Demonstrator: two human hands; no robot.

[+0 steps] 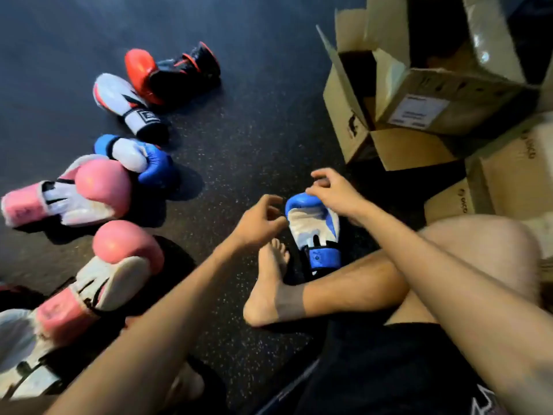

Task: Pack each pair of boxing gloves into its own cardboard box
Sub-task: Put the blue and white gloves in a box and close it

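Note:
A blue-and-white boxing glove (314, 229) lies on the dark floor in front of my crossed legs, cuff toward me. My right hand (335, 190) hovers over its blue tip with fingers spread. Just left of the glove is my left hand (260, 223), fingers curled apart and holding nothing. Its matching blue-and-white glove (140, 158) lies at the left. Two pink-and-white gloves (68, 193) (101, 277) lie at the left edge. A white glove (125, 103) and a red-and-black glove (167, 73) lie farther back. An open cardboard box (353, 115) stands at the upper right.
More cardboard boxes stand around the open one: one with a white label (443, 100) behind it, others (508, 181) at the right edge. My bare foot (269, 289) rests beside the near glove. Another white glove (18, 348) shows at the lower left corner.

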